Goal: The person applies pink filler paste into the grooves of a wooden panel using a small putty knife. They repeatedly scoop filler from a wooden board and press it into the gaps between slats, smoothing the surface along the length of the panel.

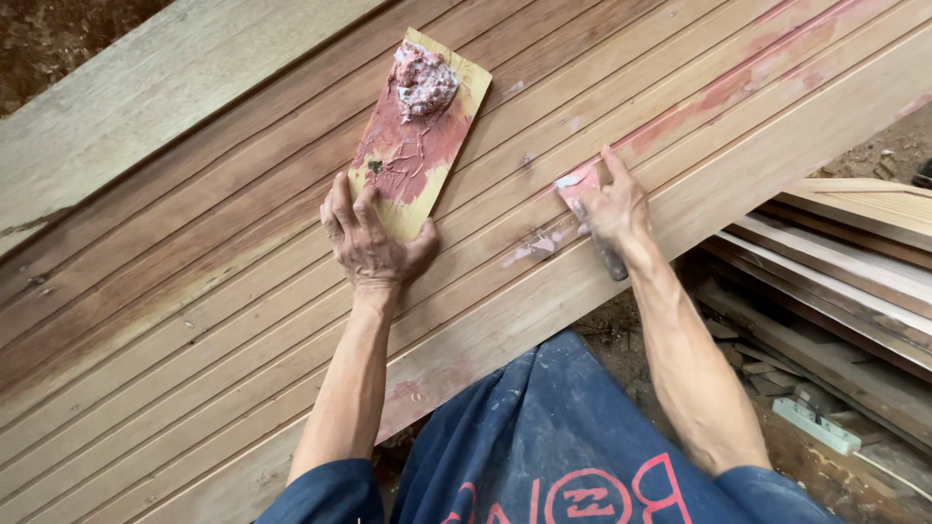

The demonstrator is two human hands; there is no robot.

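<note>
Right hand (614, 209) fingers clamp narrow metal putty knife (585, 199), blade pressed on grooved wooden panel (194, 291), axis 11-to-5 o'clock. Left hand (374, 238) fingers pinch pink-smeared rectangular wooden filler board (417, 136), at 10 o'clock from knife.

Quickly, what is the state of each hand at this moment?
Left hand: closed on the small flat wooden board smeared with pink-red putty.
Right hand: closed on a putty knife, pressed against the grooved wooden panel.

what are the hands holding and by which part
Left hand grips the putty board by its near end; right hand holds a putty knife by its handle.
</note>
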